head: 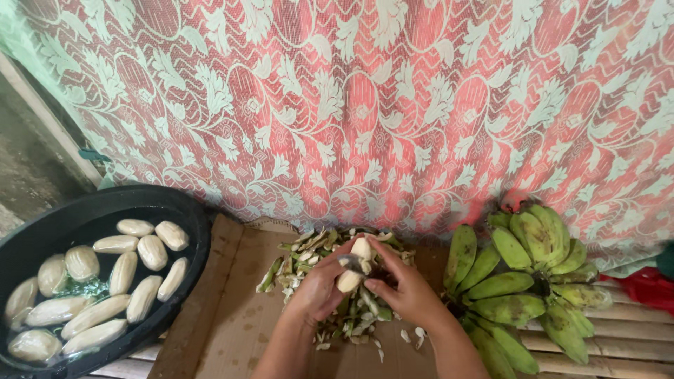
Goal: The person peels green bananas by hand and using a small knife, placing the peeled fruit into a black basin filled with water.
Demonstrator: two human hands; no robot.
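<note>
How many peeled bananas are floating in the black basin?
15 peeled bananas, all in the black basin at left: about seven upper, eight lower-left. More may be hidden underwater.

Home food-prep corner, floor level: red lace curtain (365,105) across the top, cardboard sheet (225,316) on bamboo slats (618,337) lower right, black basin (42,231) lower left, bare concrete floor (21,161) far left.

Both forearms reach forward, left hand (319,286) and right hand (406,291) meeting, fingers curled.
</note>
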